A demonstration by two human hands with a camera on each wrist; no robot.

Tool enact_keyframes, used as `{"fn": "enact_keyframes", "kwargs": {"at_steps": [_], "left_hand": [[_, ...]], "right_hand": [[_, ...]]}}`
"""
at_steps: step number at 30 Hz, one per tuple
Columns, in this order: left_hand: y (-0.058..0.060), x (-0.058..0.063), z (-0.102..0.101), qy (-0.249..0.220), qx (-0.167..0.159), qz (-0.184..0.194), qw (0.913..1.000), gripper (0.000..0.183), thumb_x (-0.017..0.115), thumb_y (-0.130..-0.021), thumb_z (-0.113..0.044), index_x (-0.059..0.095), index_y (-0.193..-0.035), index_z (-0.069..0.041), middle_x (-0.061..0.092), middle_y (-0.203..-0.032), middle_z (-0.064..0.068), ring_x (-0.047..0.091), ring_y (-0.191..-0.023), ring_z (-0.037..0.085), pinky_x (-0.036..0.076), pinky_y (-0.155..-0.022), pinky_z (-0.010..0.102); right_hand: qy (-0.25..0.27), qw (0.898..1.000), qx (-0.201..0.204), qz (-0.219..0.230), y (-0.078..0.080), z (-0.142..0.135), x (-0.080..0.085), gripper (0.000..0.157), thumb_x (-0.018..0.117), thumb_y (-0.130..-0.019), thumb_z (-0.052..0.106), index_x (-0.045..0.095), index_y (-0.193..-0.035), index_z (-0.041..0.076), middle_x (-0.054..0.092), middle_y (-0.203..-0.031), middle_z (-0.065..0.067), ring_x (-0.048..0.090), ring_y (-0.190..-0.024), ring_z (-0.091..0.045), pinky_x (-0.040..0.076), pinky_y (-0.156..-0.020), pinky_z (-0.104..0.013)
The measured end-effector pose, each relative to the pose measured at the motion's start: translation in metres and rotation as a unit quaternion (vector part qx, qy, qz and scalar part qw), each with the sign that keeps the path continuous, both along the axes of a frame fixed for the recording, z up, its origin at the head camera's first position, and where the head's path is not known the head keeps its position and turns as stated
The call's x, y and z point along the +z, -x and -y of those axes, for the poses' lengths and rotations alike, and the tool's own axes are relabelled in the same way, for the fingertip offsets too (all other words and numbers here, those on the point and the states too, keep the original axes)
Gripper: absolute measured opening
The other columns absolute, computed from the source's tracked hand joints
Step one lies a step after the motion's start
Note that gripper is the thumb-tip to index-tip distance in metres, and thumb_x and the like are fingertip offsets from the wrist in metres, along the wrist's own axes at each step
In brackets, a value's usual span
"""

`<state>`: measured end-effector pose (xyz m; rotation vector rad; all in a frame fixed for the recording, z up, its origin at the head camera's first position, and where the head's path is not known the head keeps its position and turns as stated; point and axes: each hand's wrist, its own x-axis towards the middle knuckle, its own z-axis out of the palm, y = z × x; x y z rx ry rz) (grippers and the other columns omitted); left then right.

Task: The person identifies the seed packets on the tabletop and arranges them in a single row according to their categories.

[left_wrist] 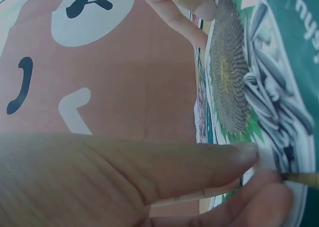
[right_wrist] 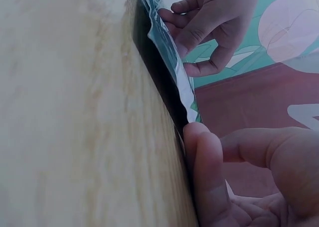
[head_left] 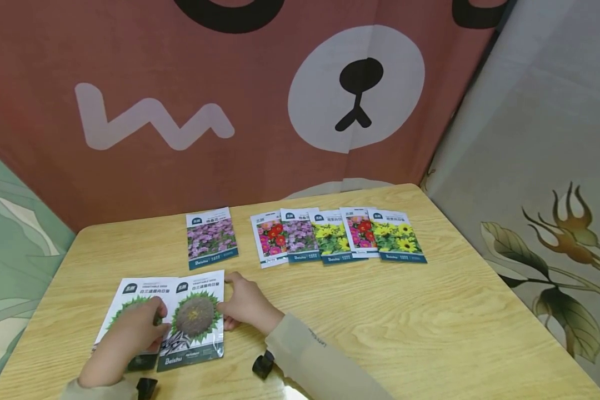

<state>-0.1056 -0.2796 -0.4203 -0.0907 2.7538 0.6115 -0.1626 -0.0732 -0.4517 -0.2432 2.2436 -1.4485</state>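
Two seed packets with sunflower-head pictures lie side by side at the table's front left. The right hand (head_left: 247, 304) pinches the right edge of the right-hand sunflower seed packet (head_left: 196, 316), with the thumb on its front. In the right wrist view, that hand's fingertips (right_wrist: 202, 142) are at the packet's edge, close over the wood. Over the left-hand sunflower seed packet (head_left: 125, 305) lies the left hand (head_left: 132, 333), covering much of it. Thumb and fingers of the left hand reach the line where both packets meet; the left wrist view shows its thumb (left_wrist: 234, 156) on the printed front.
A purple-flower seed packet (head_left: 212, 239) lies behind the sunflower pair. Right of it is an overlapping row of several flower seed packets (head_left: 397, 236). A brown cloth (head_left: 260, 155) with a bear face hangs behind the wooden table (head_left: 380, 322).
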Motion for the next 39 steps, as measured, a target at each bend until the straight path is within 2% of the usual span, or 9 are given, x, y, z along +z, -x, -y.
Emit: {"fn": "enact_keyframes", "kwargs": {"at_steps": [13, 20, 24, 29, 33, 36, 39], "left_hand": [[-0.001, -0.002, 0.002, -0.031, 0.029, 0.035, 0.9985, 0.016, 0.061, -0.088, -0.006, 0.049, -0.097, 0.002, 0.053, -0.062, 0.006, 0.054, -0.053, 0.015, 0.049, -0.048, 0.029], [-0.001, 0.000, 0.000, -0.010, 0.012, 0.030, 0.9994, 0.015, 0.061, -0.089, -0.009, 0.051, -0.096, 0.001, 0.053, -0.059, 0.004, 0.054, -0.051, 0.015, 0.047, -0.051, 0.030], [0.000, 0.002, -0.001, 0.007, -0.006, 0.004, 0.9999, 0.019, 0.061, -0.090, -0.014, 0.053, -0.100, 0.001, 0.052, -0.057, 0.002, 0.051, -0.050, 0.014, 0.041, -0.053, 0.031], [0.001, 0.005, -0.005, -0.013, -0.005, -0.024, 0.9996, 0.020, 0.057, -0.092, -0.016, 0.052, -0.104, -0.002, 0.053, -0.057, 0.001, 0.046, -0.048, 0.016, 0.035, -0.045, 0.030], [0.006, 0.008, -0.011, -0.004, 0.002, -0.048, 0.9988, 0.021, 0.055, -0.093, -0.019, 0.052, -0.109, -0.004, 0.062, -0.072, 0.004, 0.052, -0.056, 0.015, 0.040, -0.046, 0.030], [0.009, 0.010, -0.016, -0.007, 0.005, -0.090, 0.9959, 0.024, 0.055, -0.093, -0.017, 0.053, -0.112, -0.002, 0.065, -0.087, 0.009, 0.059, -0.066, 0.017, 0.045, -0.049, 0.031], [0.010, 0.013, -0.021, -0.022, 0.010, -0.137, 0.9903, 0.028, 0.055, -0.093, -0.015, 0.052, -0.116, 0.001, 0.062, -0.097, 0.015, 0.061, -0.078, 0.025, 0.050, -0.054, 0.036]], "right_hand": [[0.037, 0.999, -0.012, 0.025, 0.002, 0.001, -0.005, 0.054, 0.067, -0.084, 0.003, 0.045, -0.132, 0.013, 0.061, -0.055, -0.013, 0.058, -0.038, -0.022, 0.052, -0.039, -0.034], [0.064, 0.998, -0.009, 0.028, 0.002, -0.003, -0.005, 0.051, 0.063, -0.085, 0.002, 0.044, -0.132, 0.010, 0.060, -0.055, -0.014, 0.056, -0.037, -0.021, 0.052, -0.039, -0.034], [0.086, 0.996, -0.005, 0.034, 0.002, -0.005, -0.006, 0.049, 0.060, -0.086, 0.003, 0.043, -0.132, 0.008, 0.060, -0.057, -0.015, 0.057, -0.037, -0.021, 0.053, -0.041, -0.035], [0.094, 0.995, 0.003, 0.033, 0.005, -0.008, -0.005, 0.049, 0.059, -0.087, 0.003, 0.041, -0.133, 0.007, 0.061, -0.060, -0.016, 0.057, -0.039, -0.022, 0.054, -0.042, -0.035], [0.094, 0.995, 0.008, 0.014, 0.010, -0.012, -0.002, 0.050, 0.058, -0.087, 0.003, 0.040, -0.134, 0.006, 0.062, -0.061, -0.015, 0.058, -0.040, -0.022, 0.054, -0.043, -0.034], [0.092, 0.996, 0.008, -0.002, 0.015, -0.016, 0.000, 0.050, 0.057, -0.087, 0.003, 0.040, -0.134, 0.006, 0.062, -0.062, -0.014, 0.058, -0.043, -0.021, 0.054, -0.043, -0.033], [0.087, 0.996, 0.009, -0.023, 0.021, -0.021, 0.003, 0.049, 0.057, -0.088, 0.005, 0.042, -0.134, 0.005, 0.063, -0.064, -0.014, 0.060, -0.047, -0.023, 0.054, -0.045, -0.033]]}}
